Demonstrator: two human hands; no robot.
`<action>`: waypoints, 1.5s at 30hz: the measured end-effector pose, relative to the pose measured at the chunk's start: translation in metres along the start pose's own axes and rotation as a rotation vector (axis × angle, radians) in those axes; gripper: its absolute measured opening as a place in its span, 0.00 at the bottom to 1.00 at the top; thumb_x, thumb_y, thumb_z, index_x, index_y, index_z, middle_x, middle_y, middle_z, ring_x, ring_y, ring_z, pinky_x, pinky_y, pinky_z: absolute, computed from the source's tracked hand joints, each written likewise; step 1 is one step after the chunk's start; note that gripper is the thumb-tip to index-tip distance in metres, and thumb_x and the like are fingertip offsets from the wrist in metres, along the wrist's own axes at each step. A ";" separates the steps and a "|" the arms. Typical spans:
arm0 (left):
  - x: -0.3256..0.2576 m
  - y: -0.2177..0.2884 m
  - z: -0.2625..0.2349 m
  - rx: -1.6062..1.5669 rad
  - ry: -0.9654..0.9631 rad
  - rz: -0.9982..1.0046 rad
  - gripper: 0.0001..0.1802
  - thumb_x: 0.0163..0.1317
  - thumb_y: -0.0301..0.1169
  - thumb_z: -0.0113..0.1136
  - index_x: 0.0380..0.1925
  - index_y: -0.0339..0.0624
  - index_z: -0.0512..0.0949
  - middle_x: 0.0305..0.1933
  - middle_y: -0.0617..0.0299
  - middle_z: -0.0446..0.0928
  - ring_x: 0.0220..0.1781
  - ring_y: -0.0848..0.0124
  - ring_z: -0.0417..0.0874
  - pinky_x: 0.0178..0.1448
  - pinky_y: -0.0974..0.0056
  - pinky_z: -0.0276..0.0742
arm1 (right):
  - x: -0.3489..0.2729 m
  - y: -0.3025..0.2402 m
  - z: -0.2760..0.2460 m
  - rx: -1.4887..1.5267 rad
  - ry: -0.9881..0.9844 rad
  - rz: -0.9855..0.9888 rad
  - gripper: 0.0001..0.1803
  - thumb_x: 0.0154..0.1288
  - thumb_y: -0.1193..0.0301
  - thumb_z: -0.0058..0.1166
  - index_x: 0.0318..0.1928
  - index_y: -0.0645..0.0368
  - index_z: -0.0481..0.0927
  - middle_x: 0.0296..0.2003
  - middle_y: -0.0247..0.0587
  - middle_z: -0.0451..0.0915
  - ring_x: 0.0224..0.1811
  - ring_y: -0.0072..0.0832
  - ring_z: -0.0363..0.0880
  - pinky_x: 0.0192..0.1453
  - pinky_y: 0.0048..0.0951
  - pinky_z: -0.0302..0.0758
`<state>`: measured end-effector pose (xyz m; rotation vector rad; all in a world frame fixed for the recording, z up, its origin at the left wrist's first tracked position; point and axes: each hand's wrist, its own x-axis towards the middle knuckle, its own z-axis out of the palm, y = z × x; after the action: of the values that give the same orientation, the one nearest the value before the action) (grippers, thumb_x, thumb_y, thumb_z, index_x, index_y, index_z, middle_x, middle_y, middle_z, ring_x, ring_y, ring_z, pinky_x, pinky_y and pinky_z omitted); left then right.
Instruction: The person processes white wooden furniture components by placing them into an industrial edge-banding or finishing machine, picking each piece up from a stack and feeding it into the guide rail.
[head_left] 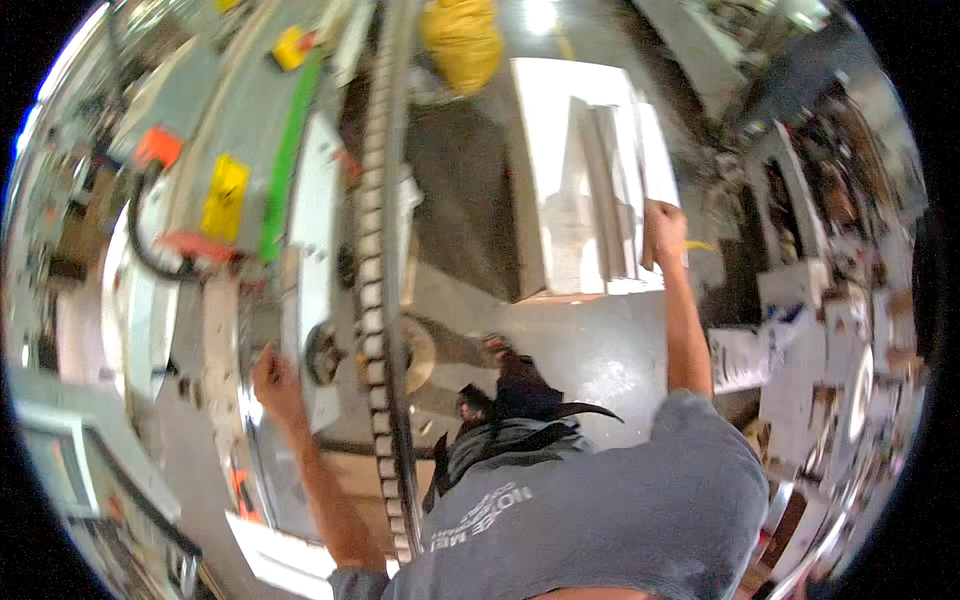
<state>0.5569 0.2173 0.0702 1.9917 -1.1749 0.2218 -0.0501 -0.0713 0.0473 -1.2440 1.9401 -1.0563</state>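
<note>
Right hand (664, 230) seen at edge of white panels (590, 190), fingertips tucked from sight, grip not to be made out. Over to left hand (275, 385): smeared by blur, whether anything is pinched there cannot be told. Yellow bag (460, 45) sliced off by top edge. Marking on yellow label (226, 197) too small to be read. Far-right clutter (840, 200) swallowed by blur. Legs (525, 385) part-covered by grey shirt (620, 490).

Glare beside the right fingers (662, 220)

Bright light washes out the panels (560, 110) just left of them; nearer the body, the floor (610, 360) shines dully, and dark shadow lies to their right. The left fingers (270, 375) look soft. Far outside both, straight edges bow, detail smears and the corners go black.
</note>
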 end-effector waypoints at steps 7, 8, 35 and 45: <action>-0.032 0.202 0.014 -0.379 -0.638 0.171 0.40 0.57 0.45 0.69 0.64 0.34 0.67 0.60 0.40 0.72 0.64 0.48 0.71 0.69 0.51 0.63 | -0.179 -0.062 0.123 0.984 -0.628 0.074 0.24 0.64 0.58 0.59 0.50 0.64 0.74 0.37 0.38 0.78 0.39 0.29 0.79 0.43 0.32 0.77; -0.038 0.204 0.007 -0.345 -0.621 0.173 0.39 0.57 0.44 0.69 0.63 0.34 0.68 0.59 0.41 0.73 0.62 0.48 0.73 0.66 0.52 0.66 | -0.214 -0.079 0.140 0.980 -0.764 0.050 0.24 0.63 0.59 0.61 0.52 0.63 0.73 0.38 0.38 0.78 0.41 0.29 0.79 0.46 0.31 0.76; -0.209 -0.046 -0.224 0.481 0.234 -0.197 0.26 0.44 0.24 0.74 0.48 0.43 0.82 0.49 0.54 0.75 0.51 0.54 0.73 0.53 0.53 0.72 | -0.531 -0.183 0.331 0.400 -1.720 -0.176 0.43 0.69 0.71 0.52 0.70 0.80 0.38 0.38 0.43 0.79 0.36 0.24 0.81 0.40 0.24 0.84; -0.233 -0.068 -0.235 0.196 0.260 -0.523 0.15 0.54 0.24 0.69 0.44 0.40 0.84 0.27 0.57 0.74 0.27 0.63 0.76 0.33 0.62 0.73 | -0.539 -0.187 0.340 0.417 -1.729 -0.167 0.43 0.71 0.69 0.50 0.69 0.83 0.38 0.37 0.40 0.77 0.37 0.22 0.79 0.43 0.24 0.83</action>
<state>0.5365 0.5540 0.0722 2.2829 -0.4599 0.3222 0.5145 0.2767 0.0702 -1.2733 0.2717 -0.1088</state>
